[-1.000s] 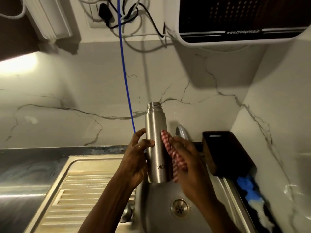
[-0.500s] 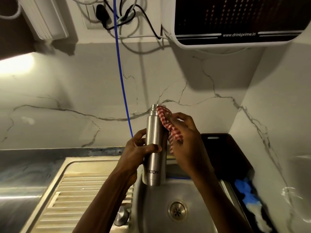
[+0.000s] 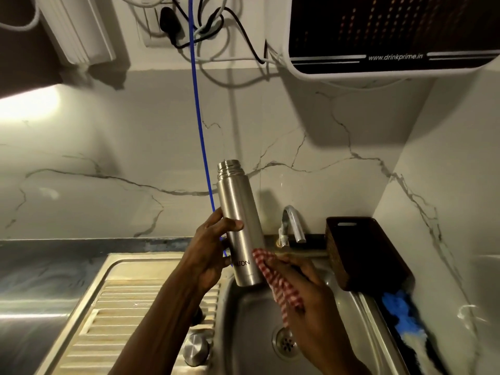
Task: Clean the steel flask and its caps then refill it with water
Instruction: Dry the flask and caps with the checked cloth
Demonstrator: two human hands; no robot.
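Head view: left hand point(image 3: 208, 255) gripping upright flask point(image 3: 238, 226), right hand point(image 3: 305, 290) pinching checked cloth point(image 3: 278, 282) against its base

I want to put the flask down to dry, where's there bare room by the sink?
The ribbed drainboard left of the basin is bare, apart from a steel cap at its near right corner. Right of the basin is crowded: dark basket, blue cloth.

Home kitchen: steel sink point(image 3: 349, 315), tap point(image 3: 293, 221), water purifier point(image 3: 392, 36).

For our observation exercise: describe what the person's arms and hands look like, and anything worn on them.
Both forearms are bare, with no sleeves in view. The left hand and right hand wear no gloves; no rings, watch or bracelets are visible. The dim light hides finer detail.
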